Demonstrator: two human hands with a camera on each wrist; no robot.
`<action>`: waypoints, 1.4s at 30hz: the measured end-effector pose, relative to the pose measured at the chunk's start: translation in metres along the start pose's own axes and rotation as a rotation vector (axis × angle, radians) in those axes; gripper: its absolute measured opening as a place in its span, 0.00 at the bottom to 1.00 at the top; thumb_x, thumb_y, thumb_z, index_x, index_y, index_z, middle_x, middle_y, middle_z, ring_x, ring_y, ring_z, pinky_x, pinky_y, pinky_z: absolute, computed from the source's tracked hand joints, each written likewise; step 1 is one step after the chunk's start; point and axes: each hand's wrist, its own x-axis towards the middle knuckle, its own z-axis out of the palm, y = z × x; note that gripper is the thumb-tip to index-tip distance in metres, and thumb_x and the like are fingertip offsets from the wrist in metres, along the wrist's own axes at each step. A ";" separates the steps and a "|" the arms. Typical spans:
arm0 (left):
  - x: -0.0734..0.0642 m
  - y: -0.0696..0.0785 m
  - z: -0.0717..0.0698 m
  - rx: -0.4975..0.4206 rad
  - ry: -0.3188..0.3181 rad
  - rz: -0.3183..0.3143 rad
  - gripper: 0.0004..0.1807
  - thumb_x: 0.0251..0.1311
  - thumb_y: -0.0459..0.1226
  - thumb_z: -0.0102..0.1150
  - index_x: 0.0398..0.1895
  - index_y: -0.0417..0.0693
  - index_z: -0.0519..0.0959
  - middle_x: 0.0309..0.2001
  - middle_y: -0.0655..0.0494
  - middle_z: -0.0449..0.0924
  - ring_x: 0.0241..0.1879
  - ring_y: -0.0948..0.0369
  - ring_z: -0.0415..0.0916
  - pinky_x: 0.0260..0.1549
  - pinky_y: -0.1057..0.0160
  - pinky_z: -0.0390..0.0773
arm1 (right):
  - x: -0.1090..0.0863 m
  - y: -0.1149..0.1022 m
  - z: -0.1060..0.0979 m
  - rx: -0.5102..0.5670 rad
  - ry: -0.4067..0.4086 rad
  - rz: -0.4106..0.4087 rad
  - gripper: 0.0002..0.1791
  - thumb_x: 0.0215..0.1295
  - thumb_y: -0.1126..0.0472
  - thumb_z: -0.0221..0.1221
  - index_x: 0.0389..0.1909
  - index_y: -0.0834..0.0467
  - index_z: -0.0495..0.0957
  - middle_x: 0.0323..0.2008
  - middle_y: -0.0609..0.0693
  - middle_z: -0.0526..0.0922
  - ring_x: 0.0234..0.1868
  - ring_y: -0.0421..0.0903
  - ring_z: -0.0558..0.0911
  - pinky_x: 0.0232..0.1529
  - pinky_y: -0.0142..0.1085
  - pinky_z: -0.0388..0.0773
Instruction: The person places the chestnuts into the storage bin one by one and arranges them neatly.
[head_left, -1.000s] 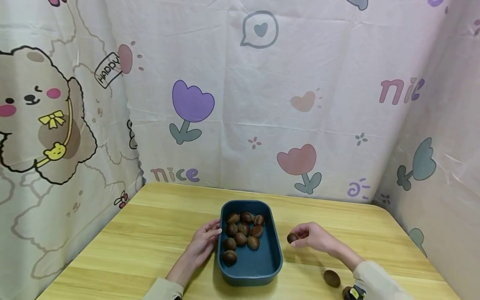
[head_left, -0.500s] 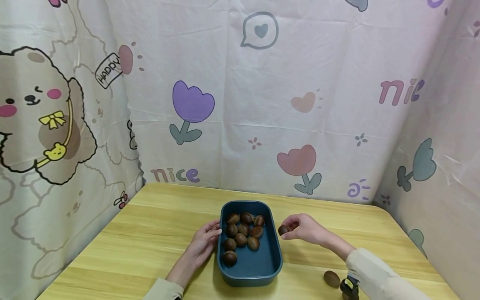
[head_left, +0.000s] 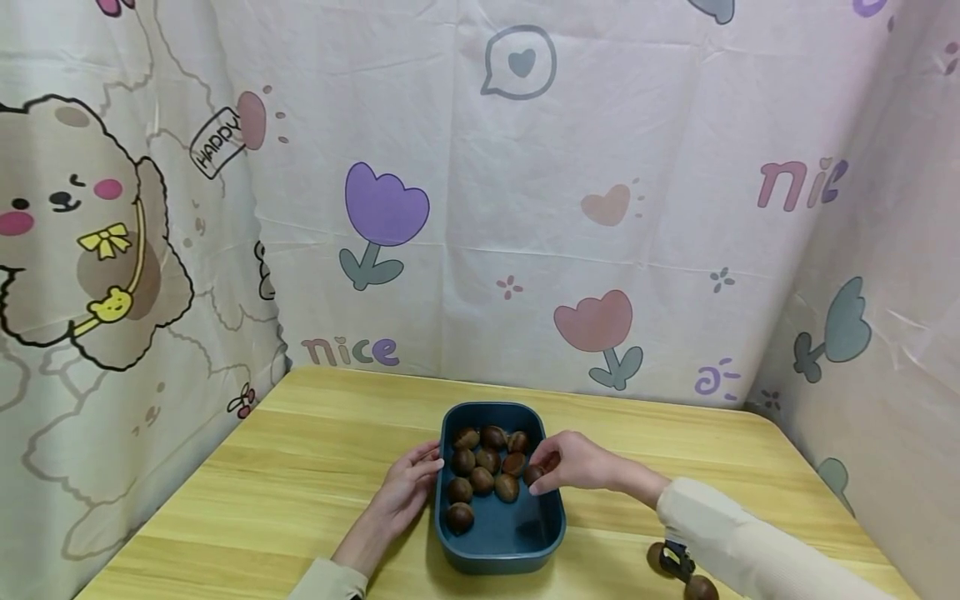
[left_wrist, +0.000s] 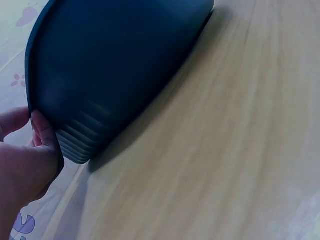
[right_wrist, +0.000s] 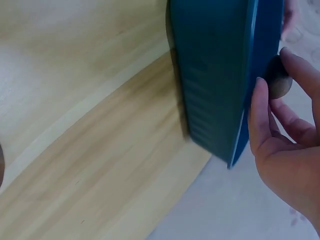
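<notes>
A dark blue rectangular box (head_left: 502, 529) stands on the table with several brown chestnuts (head_left: 482, 478) in its far and left parts. My left hand (head_left: 405, 487) rests against the box's left side, fingertips right at the rim; the left wrist view shows that hand (left_wrist: 30, 160) touching the outer wall near one end. Between thumb and fingers, my right hand (head_left: 573, 462) pinches a single chestnut (head_left: 534, 475) over the box's right side, inside the rim in the head view. The right wrist view also shows this chestnut (right_wrist: 278, 80) at the fingertips.
Two loose chestnuts lie on the wooden table (head_left: 300, 492) at the front right: one chestnut (head_left: 701, 588) in front, another chestnut (head_left: 657, 557) partly hidden by the dark wrist device (head_left: 677, 560). A printed cloth (head_left: 487, 208) hangs behind and at both sides.
My right hand has moved left with the chestnut, from the table beside the box to over its right rim. The left hand and the box have stayed put.
</notes>
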 end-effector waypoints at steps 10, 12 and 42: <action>0.000 0.000 0.000 -0.002 0.008 0.007 0.24 0.65 0.23 0.47 0.63 0.23 0.58 0.48 0.44 0.70 0.48 0.58 0.71 0.47 0.65 0.74 | 0.012 -0.018 0.023 0.249 -0.082 0.119 0.12 0.56 0.65 0.69 0.41 0.62 0.83 0.33 0.48 0.80 0.33 0.45 0.77 0.37 0.37 0.79; 0.000 0.000 0.000 -0.001 0.010 0.007 0.24 0.65 0.23 0.47 0.63 0.23 0.58 0.48 0.44 0.70 0.48 0.57 0.71 0.47 0.64 0.73 | 0.015 -0.021 0.027 0.261 -0.077 0.121 0.12 0.56 0.65 0.69 0.41 0.62 0.83 0.33 0.48 0.80 0.33 0.45 0.77 0.37 0.37 0.78; -0.001 0.001 0.000 0.019 0.010 0.008 0.23 0.65 0.24 0.48 0.62 0.24 0.60 0.49 0.43 0.70 0.47 0.57 0.71 0.46 0.64 0.73 | 0.032 -0.026 0.067 0.034 0.017 0.075 0.10 0.47 0.73 0.71 0.33 0.64 0.84 0.25 0.47 0.83 0.28 0.38 0.78 0.32 0.32 0.78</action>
